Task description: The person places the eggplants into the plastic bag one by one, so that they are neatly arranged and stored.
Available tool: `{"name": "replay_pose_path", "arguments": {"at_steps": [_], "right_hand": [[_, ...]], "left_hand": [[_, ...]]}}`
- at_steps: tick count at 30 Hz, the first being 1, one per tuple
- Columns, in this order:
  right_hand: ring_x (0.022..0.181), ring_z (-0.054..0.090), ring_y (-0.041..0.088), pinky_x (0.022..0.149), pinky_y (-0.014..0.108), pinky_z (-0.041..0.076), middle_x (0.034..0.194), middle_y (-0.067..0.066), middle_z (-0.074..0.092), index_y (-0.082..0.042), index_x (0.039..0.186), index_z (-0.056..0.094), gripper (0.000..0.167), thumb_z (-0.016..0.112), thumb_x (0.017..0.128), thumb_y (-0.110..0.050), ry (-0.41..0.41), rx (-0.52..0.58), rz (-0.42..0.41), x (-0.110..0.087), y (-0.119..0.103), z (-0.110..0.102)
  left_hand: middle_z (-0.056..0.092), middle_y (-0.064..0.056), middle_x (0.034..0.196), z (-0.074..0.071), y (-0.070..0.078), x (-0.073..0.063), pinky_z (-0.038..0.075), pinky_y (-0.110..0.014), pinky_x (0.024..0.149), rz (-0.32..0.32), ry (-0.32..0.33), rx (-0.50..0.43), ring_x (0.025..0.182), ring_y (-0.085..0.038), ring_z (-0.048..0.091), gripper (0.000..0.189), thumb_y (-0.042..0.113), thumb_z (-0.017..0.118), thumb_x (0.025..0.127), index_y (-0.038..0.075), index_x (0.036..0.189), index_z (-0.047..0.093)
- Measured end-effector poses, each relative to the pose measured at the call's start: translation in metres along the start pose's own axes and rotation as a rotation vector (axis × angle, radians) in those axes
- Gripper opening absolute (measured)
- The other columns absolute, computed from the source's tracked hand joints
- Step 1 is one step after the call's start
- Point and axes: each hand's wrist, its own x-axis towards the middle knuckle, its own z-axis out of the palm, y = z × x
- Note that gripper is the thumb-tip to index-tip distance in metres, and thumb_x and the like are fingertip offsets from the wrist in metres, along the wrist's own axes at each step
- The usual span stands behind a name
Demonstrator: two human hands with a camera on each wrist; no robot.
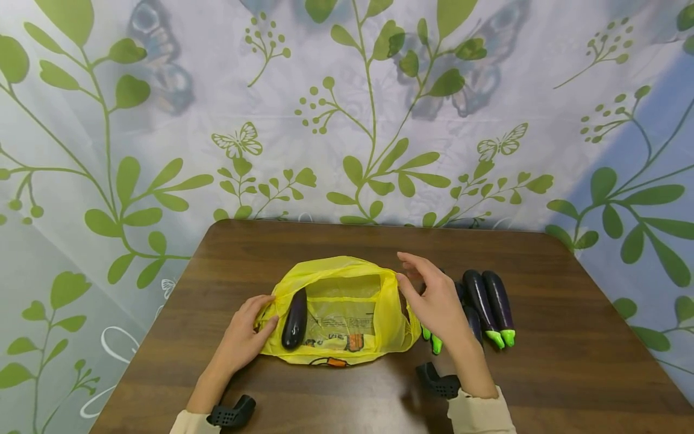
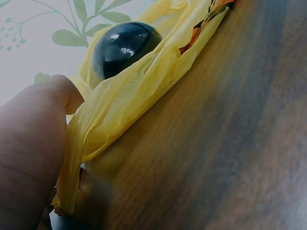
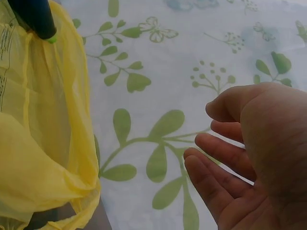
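A yellow plastic bag (image 1: 325, 268) lies on the table with its mouth spread wide. One dark eggplant (image 1: 295, 322) is inside it, along the left side; its glossy round end (image 2: 124, 45) shows above the rim in the left wrist view. My left hand (image 1: 244, 334) grips the bag's left edge between thumb and fingers. Beside the bag's right edge is my right hand (image 1: 436, 298), its fingers loosely bent and nothing in them. The right wrist view shows that hand (image 3: 249, 158) apart from the yellow plastic.
Several more eggplants (image 1: 479, 301) with bright green stems lie right of the bag, partly behind my right hand and forearm. The brown wooden table (image 1: 585, 355) meets a leaf-patterned cloth (image 1: 303, 150) at its far edge.
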Motion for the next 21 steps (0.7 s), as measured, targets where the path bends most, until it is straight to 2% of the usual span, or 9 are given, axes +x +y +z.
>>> {"name": "replay_pose_path", "arguments": {"at_steps": [7, 15, 21], "right_hand": [[0.109, 0.070, 0.031, 0.085, 0.049, 0.059, 0.129, 0.011, 0.069, -0.010, 0.142, 0.061, 0.041, 0.066, 0.102, -0.016, 0.014, 0.005, 0.025, 0.000, 0.010, -0.006], [0.115, 0.067, 0.038, 0.095, 0.054, 0.056, 0.131, 0.016, 0.066, -0.007, 0.142, 0.060, 0.042, 0.066, 0.102, -0.015, 0.026, -0.007, 0.049, 0.002, 0.021, -0.014], [0.114, 0.067, 0.040, 0.097, 0.055, 0.055, 0.131, 0.018, 0.066, -0.006, 0.142, 0.060, 0.042, 0.066, 0.101, -0.014, 0.047, -0.032, 0.084, 0.002, 0.027, -0.019]], "left_hand": [[0.060, -0.019, 0.137, -0.001, 0.001, 0.000, 0.045, -0.065, 0.103, 0.003, -0.001, -0.003, 0.127, -0.042, 0.056, 0.042, 0.018, 0.069, 0.099, 0.003, 0.138, 0.061], [0.060, -0.019, 0.137, 0.000, 0.000, 0.001, 0.044, -0.066, 0.103, 0.007, 0.003, -0.001, 0.126, -0.042, 0.057, 0.041, 0.017, 0.069, 0.099, 0.003, 0.137, 0.061], [0.060, -0.018, 0.137, -0.001, 0.001, 0.001, 0.044, -0.066, 0.103, 0.003, 0.000, 0.000, 0.127, -0.042, 0.056, 0.041, 0.018, 0.069, 0.099, 0.003, 0.137, 0.061]]}}
